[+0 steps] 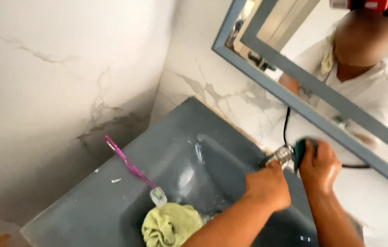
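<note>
At right of centre we see our right hand [320, 165] clenched around a dark green scrub pad [300, 151], pressing it to the chrome tap [281, 156]; our left hand [268, 184] grips the tap's base just beside it; lower centre, a crumpled yellow-green cloth [170, 225] lies in the grey sink [111, 201], touching a pink toothbrush [132, 168]; a framed mirror [267, 84] fills the upper right.

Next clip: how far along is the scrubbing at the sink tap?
Done: the grey basin looks wet. In hand: the right hand presses a dark green scrub pad on the chrome tap; the left hand steadies it. Left: the crumpled yellow-green cloth and pink-handled toothbrush lie at the basin.
</note>
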